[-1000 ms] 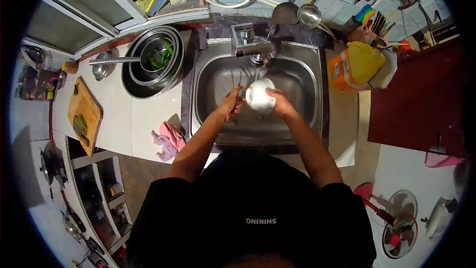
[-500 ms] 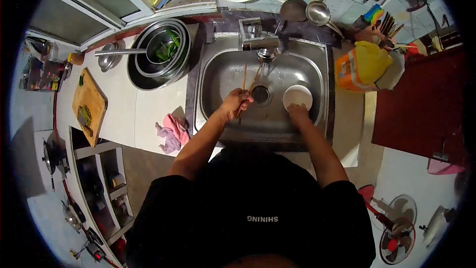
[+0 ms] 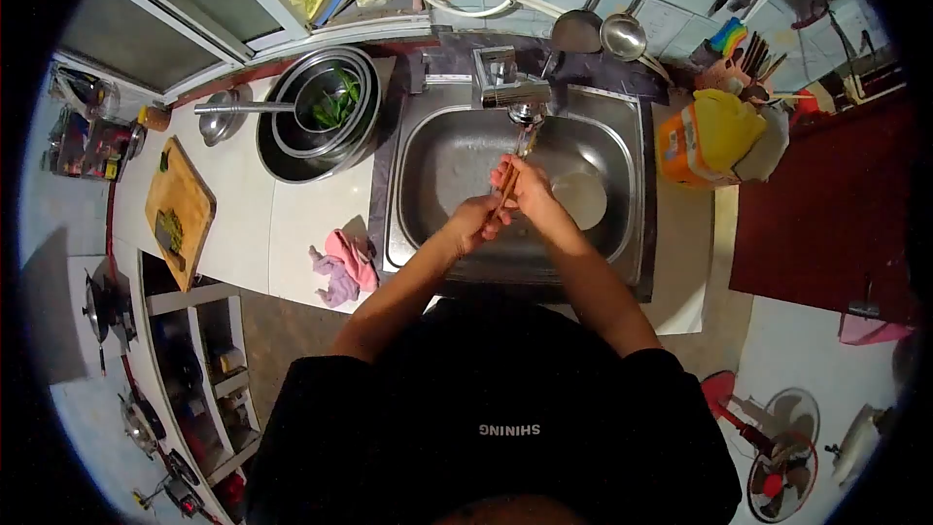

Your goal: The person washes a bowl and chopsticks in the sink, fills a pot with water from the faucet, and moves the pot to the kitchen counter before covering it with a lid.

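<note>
A pair of brown chopsticks (image 3: 508,183) slants up toward the faucet (image 3: 515,89), with water running down at their upper ends. My left hand (image 3: 476,222) is closed around their lower part. Higher up, my right hand (image 3: 528,187) has its fingers wrapped round the same chopsticks. Both hands are over the steel sink (image 3: 428,151), close together. A white bowl (image 3: 583,202) rests on the sink floor to the right, partly behind my right forearm. The drain is hidden by my hands.
Nested pots (image 3: 267,151) with green vegetables stand left of the sink, near a pink and purple cloth (image 3: 348,267). Farther left lies a cutting board (image 3: 190,199) with chopped greens. An orange and yellow bag (image 3: 714,141) stands to the right; a ladle (image 3: 623,37) hangs behind.
My right hand has let go of the bowl and moved left onto the chopsticks. The chopsticks, apart before, are now together under the faucet. The bowl sits in the sink.
</note>
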A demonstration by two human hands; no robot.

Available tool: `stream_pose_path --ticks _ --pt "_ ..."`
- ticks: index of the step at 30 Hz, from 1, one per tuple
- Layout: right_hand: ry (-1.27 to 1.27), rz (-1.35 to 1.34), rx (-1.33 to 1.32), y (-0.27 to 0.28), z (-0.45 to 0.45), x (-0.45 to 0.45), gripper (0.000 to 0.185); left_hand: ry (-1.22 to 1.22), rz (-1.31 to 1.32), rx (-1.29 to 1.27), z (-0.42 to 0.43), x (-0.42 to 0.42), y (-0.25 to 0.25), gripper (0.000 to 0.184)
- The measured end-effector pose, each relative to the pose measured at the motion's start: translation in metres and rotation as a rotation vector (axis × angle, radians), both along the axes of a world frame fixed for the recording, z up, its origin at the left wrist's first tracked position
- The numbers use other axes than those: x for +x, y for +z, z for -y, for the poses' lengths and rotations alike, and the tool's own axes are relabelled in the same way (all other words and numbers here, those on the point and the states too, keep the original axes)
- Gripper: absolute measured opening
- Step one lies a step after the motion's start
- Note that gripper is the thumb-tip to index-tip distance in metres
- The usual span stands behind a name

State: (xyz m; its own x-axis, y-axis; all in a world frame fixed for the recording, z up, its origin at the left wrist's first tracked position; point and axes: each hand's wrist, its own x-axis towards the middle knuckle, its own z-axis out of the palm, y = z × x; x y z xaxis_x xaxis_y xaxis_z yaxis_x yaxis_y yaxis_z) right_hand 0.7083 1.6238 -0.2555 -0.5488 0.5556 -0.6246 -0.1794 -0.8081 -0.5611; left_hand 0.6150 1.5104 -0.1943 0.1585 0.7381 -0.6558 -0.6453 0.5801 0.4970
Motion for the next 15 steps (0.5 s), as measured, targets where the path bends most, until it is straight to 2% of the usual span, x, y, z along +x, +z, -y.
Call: stream_pose_path --ticks 1,3,5,6,8,9,11,13,14,15 --pt "0.01 -0.002 -0.065 0.003 0.001 0.002 0.026 0.007 -0.04 -0.009 0.0 -0.001 -0.001 0.026" --pt "0.017 0.046 0.078 -0.001 0.016 -0.007 0.021 0.024 -0.114 -0.023 -0.003 -0.001 -0.006 0.025" --pt "-0.055 0.07 -0.135 -0.018 0.008 -0.015 0.018 0.078 -0.124 -0.099 -0.001 0.002 -0.003 0.023" --pt "-0.088 0.032 -0.144 -0.022 0.001 -0.014 0.017 0.107 -0.131 -0.138 0.001 0.003 -0.002 0.022" --pt "-0.145 0.024 -0.072 -0.033 -0.025 -0.011 0.015 0.026 -0.132 -0.04 0.012 0.007 -0.001 0.02" --pt "-0.285 0.001 -0.107 -0.027 -0.033 -0.004 0.014 -0.017 -0.136 0.009 0.016 0.008 0.002 0.019" --pt "-0.29 0.047 -0.126 -0.027 -0.044 -0.003 0.015 -0.028 -0.182 -0.018 0.018 0.007 0.01 0.02" --pt "-0.215 0.032 -0.04 -0.033 -0.015 -0.021 0.015 0.017 -0.196 -0.051 0.015 0.007 0.014 0.02" --pt "-0.094 0.205 -0.127 0.024 0.007 -0.029 0.014 0.071 -0.189 -0.067 0.008 0.004 0.014 0.018" --pt "-0.126 0.179 -0.132 0.03 0.014 -0.032 0.017 0.126 -0.184 -0.083 0.005 0.001 0.016 0.017"
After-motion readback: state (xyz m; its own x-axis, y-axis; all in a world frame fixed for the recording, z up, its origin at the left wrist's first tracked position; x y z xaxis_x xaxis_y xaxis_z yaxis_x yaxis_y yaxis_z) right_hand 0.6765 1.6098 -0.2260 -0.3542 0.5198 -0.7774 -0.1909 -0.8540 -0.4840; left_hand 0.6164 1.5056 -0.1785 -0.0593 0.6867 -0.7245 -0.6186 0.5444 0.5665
